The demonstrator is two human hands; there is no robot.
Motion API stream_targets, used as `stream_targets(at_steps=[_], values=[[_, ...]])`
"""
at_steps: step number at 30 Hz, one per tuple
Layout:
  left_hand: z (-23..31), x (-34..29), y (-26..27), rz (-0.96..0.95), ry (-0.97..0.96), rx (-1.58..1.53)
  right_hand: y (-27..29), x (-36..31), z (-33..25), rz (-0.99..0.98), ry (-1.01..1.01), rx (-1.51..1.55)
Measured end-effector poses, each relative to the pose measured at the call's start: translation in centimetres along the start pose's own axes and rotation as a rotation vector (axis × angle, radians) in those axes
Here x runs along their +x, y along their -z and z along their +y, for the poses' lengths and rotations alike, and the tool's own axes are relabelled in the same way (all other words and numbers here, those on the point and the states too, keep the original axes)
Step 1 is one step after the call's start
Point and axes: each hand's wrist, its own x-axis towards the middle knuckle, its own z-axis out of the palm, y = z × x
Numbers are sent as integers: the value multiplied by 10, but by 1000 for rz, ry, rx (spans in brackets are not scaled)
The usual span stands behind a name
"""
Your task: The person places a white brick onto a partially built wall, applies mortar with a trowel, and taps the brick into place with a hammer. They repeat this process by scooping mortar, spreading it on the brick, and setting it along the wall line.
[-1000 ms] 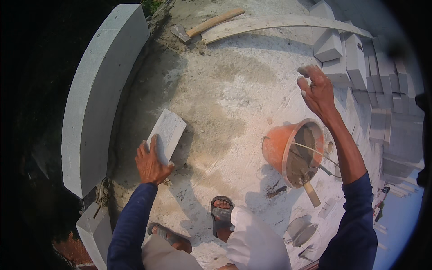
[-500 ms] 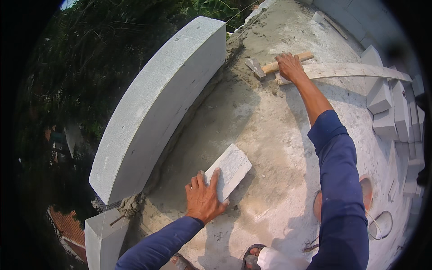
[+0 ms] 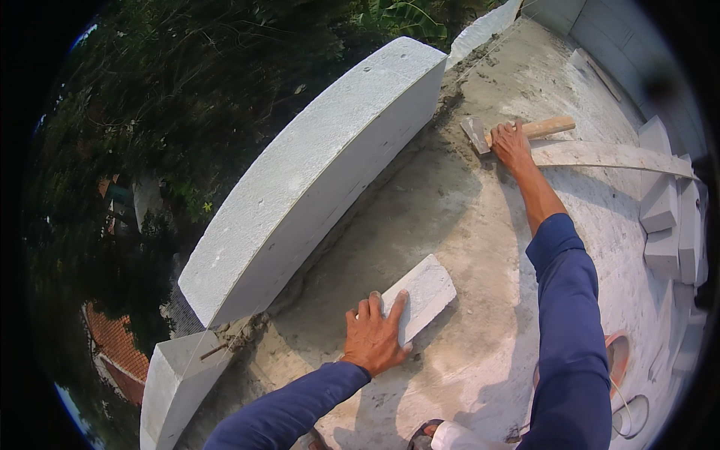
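My left hand (image 3: pixel 377 334) grips the near end of a small pale block (image 3: pixel 426 300), its fingers along one side and thumb at the other. The block lies at a slant over the cement-smeared floor; whether it touches the floor I cannot tell. Farther off to the right, my right hand (image 3: pixel 512 145) is closed round the wooden handle (image 3: pixel 552 127) of a hammer, close to its metal head (image 3: pixel 475 135). Directly beside that hand, the end of a long pale plank (image 3: pixel 600 154) is partly hidden. A long white block (image 3: pixel 315 172) stands left of both hands along the floor's edge.
A taut string runs along the long block, above a lower block (image 3: pixel 180 371) with wet mortar (image 3: pixel 241 334) at the joint. Beyond this edge lie trees and a tiled roof (image 3: pixel 120 341) below. Stacked blocks (image 3: pixel 664 217) stand right; a round bucket-like opening (image 3: pixel 619 360) is near my right sleeve.
The view has swung, so the scene sits farther right and lower. My right hand has slid along the handle toward the hammer's head. My left hand keeps its hold on the small block.
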Motion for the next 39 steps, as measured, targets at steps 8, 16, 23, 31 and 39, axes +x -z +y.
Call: stream_targets(at_steps=[8, 16, 23, 31, 39], values=[[1, -2, -3, 53, 4, 1, 118, -40, -18, 105, -93, 173], [-3, -15, -15, 177, 18, -51, 190, -283, -111, -74, -570, 1738], [1, -20, -13, 178, 99, -115, 283, -340, -97, 119, -541, 1506], [5, -19, -12, 179, 107, -100, 317, -324, -80, 1126, -116, 1431], [5, -24, -14, 178, 102, -77, 234, -337, -125, -183, -199, 1318]])
